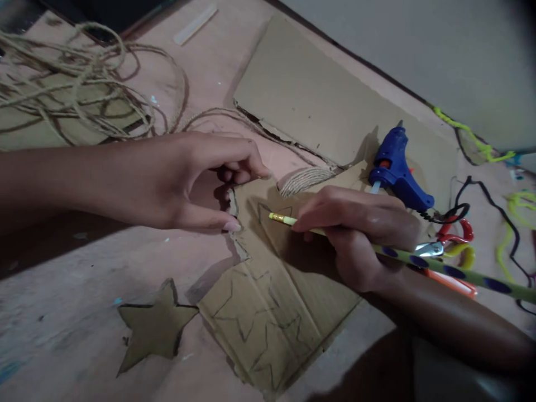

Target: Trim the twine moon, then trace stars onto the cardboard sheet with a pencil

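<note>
In the head view my left hand (pixel 184 178) is at the left edge of a cut cardboard piece (pixel 335 290), thumb and curled fingers gripping the edge. Star outlines are drawn on this piece, some near its lower corner. My right hand (pixel 360 234) rests over the cardboard, closed around a pale green pencil with dark spots (pixel 454 272). Its eraser end points left, over another drawn outline; the other end runs out to the right. Below my left hand lies a cut cardboard star (pixel 153 326), apart from my fingers.
A blue glue gun (pixel 396 164) and scissors with red and yellow handles (pixel 458 240) lie right. Tangled twine (pixel 92 84) spreads at upper left. Behind are a large cardboard sheet (pixel 310 84), a coiled twine piece (pixel 304 180) and a white stick (pixel 196 25). Yellow-green cord (pixel 473 137) lies far right.
</note>
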`<state>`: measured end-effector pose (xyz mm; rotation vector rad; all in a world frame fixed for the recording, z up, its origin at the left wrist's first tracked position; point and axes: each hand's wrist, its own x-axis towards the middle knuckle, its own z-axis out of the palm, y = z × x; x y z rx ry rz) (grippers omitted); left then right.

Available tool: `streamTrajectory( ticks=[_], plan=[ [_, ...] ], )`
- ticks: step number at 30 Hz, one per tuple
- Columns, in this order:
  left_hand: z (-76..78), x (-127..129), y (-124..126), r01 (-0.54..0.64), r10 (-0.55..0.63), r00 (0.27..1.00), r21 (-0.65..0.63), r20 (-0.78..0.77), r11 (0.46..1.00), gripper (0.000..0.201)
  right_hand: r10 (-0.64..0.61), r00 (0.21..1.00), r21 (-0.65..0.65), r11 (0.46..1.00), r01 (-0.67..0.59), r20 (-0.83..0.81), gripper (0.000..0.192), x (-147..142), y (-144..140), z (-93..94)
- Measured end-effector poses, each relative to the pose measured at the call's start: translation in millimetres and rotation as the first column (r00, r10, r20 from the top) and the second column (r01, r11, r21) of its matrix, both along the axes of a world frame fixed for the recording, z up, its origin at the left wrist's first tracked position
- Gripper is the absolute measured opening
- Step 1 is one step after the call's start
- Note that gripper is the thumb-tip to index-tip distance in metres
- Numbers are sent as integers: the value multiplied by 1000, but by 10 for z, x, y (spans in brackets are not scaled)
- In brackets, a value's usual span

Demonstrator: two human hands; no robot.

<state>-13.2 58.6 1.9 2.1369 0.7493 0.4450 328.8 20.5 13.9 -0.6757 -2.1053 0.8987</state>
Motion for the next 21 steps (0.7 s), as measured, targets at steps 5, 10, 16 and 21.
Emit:
streamTrajectory(
  ticks=[5, 10, 16, 21],
  plan=[
    [8, 4, 4, 21, -21, 1000, 82, -4, 996, 43, -11, 998, 15, 1000, 10, 58, 37, 49, -8, 5],
    [18, 12, 3, 31, -33, 999, 133, 12, 991, 41, -20, 999, 28, 999, 19, 26, 37, 0, -1, -3],
    [21, 0, -15, 54, -58, 998, 178, 14, 983, 46, -57, 998, 206, 977, 58, -15, 31, -57, -47, -74],
    [-3, -16, -12, 40, -39, 999, 214, -8, 976, 49, -63, 997, 226, 972, 71, -45, 32, -52, -57, -112]
  ],
)
